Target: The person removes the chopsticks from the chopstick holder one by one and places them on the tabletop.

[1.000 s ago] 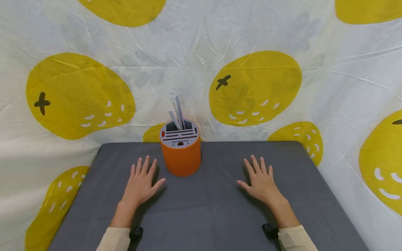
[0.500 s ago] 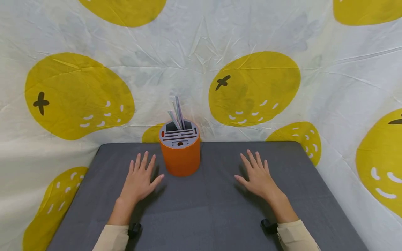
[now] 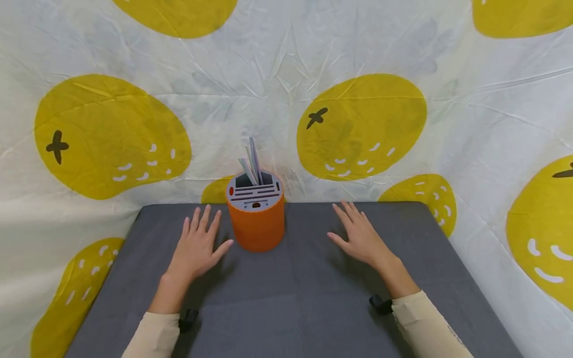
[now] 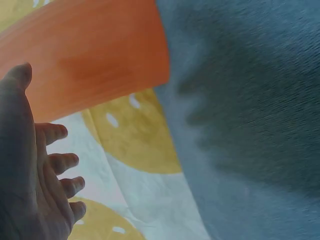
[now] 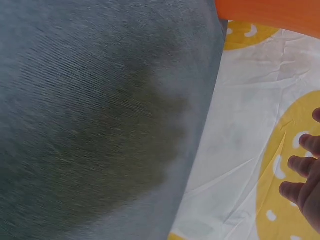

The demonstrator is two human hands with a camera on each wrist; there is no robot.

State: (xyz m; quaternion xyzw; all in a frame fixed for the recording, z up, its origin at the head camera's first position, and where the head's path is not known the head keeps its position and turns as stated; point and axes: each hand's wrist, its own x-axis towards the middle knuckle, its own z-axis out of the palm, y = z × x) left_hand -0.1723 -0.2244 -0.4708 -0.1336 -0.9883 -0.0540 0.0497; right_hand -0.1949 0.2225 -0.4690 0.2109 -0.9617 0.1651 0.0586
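Observation:
An orange round desk organizer (image 3: 257, 228) with a grey slotted top (image 3: 254, 195) stands upright near the table's back edge. Several thin pale strips (image 3: 253, 161) stick up out of its rear compartment. Just left of the organizer, my left hand (image 3: 195, 248) hovers with fingers spread, its thumb pointing toward the orange side. In the left wrist view the thumb overlaps the organizer (image 4: 100, 55). My right hand (image 3: 361, 238) is farther off to the organizer's right, fingers extended, holding nothing. Both hands cast shadows on the table below them.
A dark grey cloth covers the table (image 3: 286, 308). Behind it hangs a white curtain (image 3: 250, 64) printed with large yellow fruit. Each wrist wears a black strap-like device, such as the one on the left wrist (image 3: 188, 320).
Both hands have moved forward over the table. The right hand has also shifted left, toward the organizer. The organizer stays in place.

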